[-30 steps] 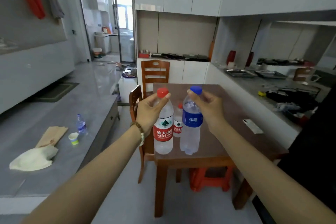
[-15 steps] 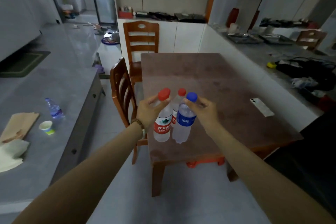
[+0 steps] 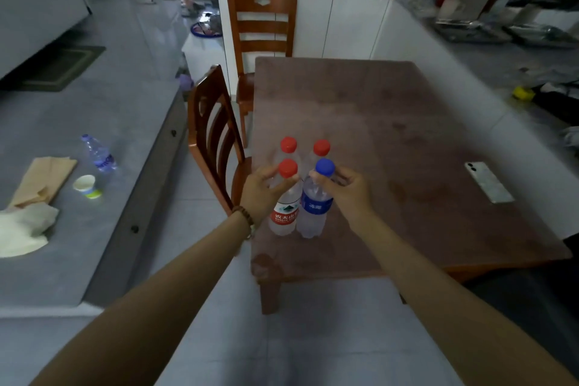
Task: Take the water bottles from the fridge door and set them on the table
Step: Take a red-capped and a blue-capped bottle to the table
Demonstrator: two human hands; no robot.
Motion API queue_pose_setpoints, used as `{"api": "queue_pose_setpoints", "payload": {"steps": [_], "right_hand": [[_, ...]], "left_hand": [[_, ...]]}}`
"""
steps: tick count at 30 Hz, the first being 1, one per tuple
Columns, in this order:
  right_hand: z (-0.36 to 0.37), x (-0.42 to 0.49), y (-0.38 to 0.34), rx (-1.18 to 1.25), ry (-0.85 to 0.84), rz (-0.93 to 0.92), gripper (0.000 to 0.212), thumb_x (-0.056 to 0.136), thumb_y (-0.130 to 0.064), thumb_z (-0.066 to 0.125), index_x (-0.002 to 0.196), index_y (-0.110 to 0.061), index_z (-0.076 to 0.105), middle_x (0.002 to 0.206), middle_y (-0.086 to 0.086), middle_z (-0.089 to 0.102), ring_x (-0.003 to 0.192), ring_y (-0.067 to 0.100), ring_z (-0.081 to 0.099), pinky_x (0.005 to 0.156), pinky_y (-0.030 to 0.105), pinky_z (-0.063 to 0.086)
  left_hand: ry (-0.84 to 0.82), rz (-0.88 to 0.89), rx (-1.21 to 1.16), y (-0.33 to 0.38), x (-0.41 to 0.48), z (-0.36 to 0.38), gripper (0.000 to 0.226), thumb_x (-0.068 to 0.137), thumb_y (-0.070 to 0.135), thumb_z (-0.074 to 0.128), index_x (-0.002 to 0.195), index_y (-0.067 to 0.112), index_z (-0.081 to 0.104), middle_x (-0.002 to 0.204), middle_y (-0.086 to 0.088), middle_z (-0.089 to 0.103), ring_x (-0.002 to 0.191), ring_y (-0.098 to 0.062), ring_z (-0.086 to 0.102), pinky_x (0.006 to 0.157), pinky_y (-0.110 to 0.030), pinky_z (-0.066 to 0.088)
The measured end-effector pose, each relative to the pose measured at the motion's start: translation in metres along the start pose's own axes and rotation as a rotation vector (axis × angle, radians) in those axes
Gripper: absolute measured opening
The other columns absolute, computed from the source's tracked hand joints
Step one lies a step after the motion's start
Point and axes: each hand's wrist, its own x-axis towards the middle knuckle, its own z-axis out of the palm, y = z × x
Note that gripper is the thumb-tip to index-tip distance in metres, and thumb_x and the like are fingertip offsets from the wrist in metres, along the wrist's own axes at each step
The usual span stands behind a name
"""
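Bottles lowered from mid-air to tabletop [image 3: 407,122] near left front corner. Left hand [image 3: 261,189] pinching red-capped bottle [image 3: 284,213], right hand [image 3: 351,189] pinching blue-capped bottle [image 3: 313,213]. Release presumably next.

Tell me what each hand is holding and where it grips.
The left hand pinches the red-capped clear plastic bottle at its neck, just under the cap. The right hand pinches the blue-capped, blue-labelled clear bottle likewise at the neck.
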Motion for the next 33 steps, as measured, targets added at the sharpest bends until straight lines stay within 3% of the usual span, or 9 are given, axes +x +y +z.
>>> {"api": "queue_pose_setpoints", "payload": {"steps": [6, 9, 12, 16, 21, 25, 29, 33], "right_hand": [[-0.004, 0.006, 0.008, -0.019, -0.043, -0.006, 0.028, 0.067, -0.03, 0.081, 0.092, -0.034, 0.069, 0.093, -0.02, 0.069, 0.094, -0.001, 0.063, 0.077, 0.02, 0.052], [-0.007, 0.007, 0.01, -0.02, -0.043, -0.014, 0.03, 0.067, -0.03, 0.081, 0.094, -0.032, 0.069, 0.094, -0.018, 0.069, 0.094, -0.001, 0.063, 0.079, 0.02, 0.053], [-0.008, 0.007, 0.011, -0.004, -0.044, -0.012, 0.03, 0.067, -0.027, 0.081, 0.095, -0.032, 0.068, 0.094, -0.018, 0.069, 0.094, -0.001, 0.063, 0.079, 0.018, 0.053], [-0.007, 0.007, 0.012, -0.004, -0.04, -0.001, 0.029, 0.066, -0.028, 0.081, 0.09, -0.036, 0.067, 0.09, -0.025, 0.068, 0.089, -0.007, 0.063, 0.072, 0.013, 0.052], [-0.005, 0.006, 0.01, -0.005, -0.051, -0.009, 0.03, 0.07, -0.024, 0.08, 0.097, -0.03, 0.067, 0.094, -0.021, 0.066, 0.091, -0.007, 0.061, 0.077, 0.013, 0.051], [-0.006, 0.004, 0.005, -0.005, -0.068, 0.007, 0.037, 0.075, -0.019, 0.076, 0.11, -0.015, 0.065, 0.113, -0.003, 0.066, 0.109, 0.014, 0.057, 0.091, 0.029, 0.048], [-0.008, -0.001, 0.0, -0.056, -0.096, -0.004, 0.042, 0.078, -0.022, 0.073, 0.118, -0.014, 0.062, 0.12, -0.003, 0.062, 0.117, 0.017, 0.054, 0.091, 0.027, 0.045], [-0.016, -0.011, -0.011, -0.099, -0.077, 0.017, 0.056, 0.081, -0.029, 0.07, 0.133, -0.02, 0.05, 0.14, -0.001, 0.05, 0.125, 0.016, 0.047, 0.097, 0.03, 0.044]], "left_hand": [[-0.03, 0.014, 0.007, -0.004, 0.005, 0.006, 0.021, 0.083, 0.027, 0.065, 0.099, 0.014, 0.067, 0.104, -0.018, 0.063, 0.101, -0.03, 0.057, 0.093, -0.046, 0.048], [-0.04, 0.007, -0.011, -0.005, 0.005, 0.01, 0.013, 0.083, 0.027, 0.065, 0.096, 0.023, 0.066, 0.104, -0.009, 0.064, 0.102, -0.024, 0.058, 0.094, -0.04, 0.048], [-0.051, 0.038, -0.018, -0.006, 0.007, 0.011, 0.005, 0.082, 0.027, 0.065, 0.086, 0.03, 0.064, 0.094, -0.001, 0.065, 0.094, -0.016, 0.06, 0.085, -0.028, 0.048], [-0.064, 0.05, 0.012, -0.01, 0.01, 0.01, 0.015, 0.083, 0.028, 0.064, 0.098, 0.024, 0.065, 0.105, -0.004, 0.066, 0.101, -0.018, 0.059, 0.087, -0.029, 0.047], [-0.055, 0.055, 0.019, -0.012, 0.009, 0.01, 0.019, 0.085, 0.026, 0.062, 0.103, 0.022, 0.064, 0.107, -0.004, 0.065, 0.101, -0.017, 0.058, 0.082, -0.023, 0.044], [-0.079, 0.032, 0.049, -0.005, 0.009, 0.009, 0.024, 0.085, 0.025, 0.062, 0.107, 0.015, 0.063, 0.107, -0.003, 0.065, 0.102, -0.017, 0.058, 0.092, -0.034, 0.047], [-0.086, 0.044, 0.139, 0.002, 0.006, 0.005, 0.032, 0.085, 0.022, 0.062, 0.115, 0.01, 0.06, 0.118, -0.007, 0.063, 0.113, -0.022, 0.055, 0.103, -0.045, 0.042], [-0.012, 0.074, 0.228, 0.011, 0.0, -0.001, 0.044, 0.085, 0.032, 0.062, 0.123, 0.012, 0.056, 0.129, -0.007, 0.057, 0.121, -0.021, 0.049, 0.103, -0.037, 0.04]]}}
